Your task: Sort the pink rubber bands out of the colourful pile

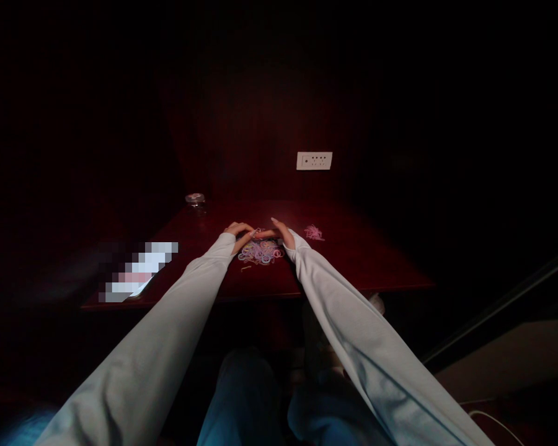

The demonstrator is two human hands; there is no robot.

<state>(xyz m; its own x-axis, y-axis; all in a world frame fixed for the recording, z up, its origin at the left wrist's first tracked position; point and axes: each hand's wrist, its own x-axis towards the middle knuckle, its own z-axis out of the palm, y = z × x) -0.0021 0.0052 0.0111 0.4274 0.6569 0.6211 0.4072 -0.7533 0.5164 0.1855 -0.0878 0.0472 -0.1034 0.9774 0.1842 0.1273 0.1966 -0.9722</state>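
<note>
A loose pile of small multicoloured rubber bands [261,253] lies on the dark red table [353,263], under and just in front of both hands. My left hand [240,231] is over the pile's left side, fingers bent and thumb and index pinched together. Something thin and pinkish shows by those fingertips, too small to make out. From the right, my right hand [283,234] reaches in with its index finger stretched towards the left fingertips and its thumb raised apart. Its other fingers are mostly hidden. A smaller heap of pink rubber bands [314,233] sits right of my right hand.
A clear lidded jar [196,204] stands at the table's back left. A phone-like flat device [144,272], blurred over, lies near the left front edge. On the wall behind is a white socket panel [314,161]. Surroundings are very dark.
</note>
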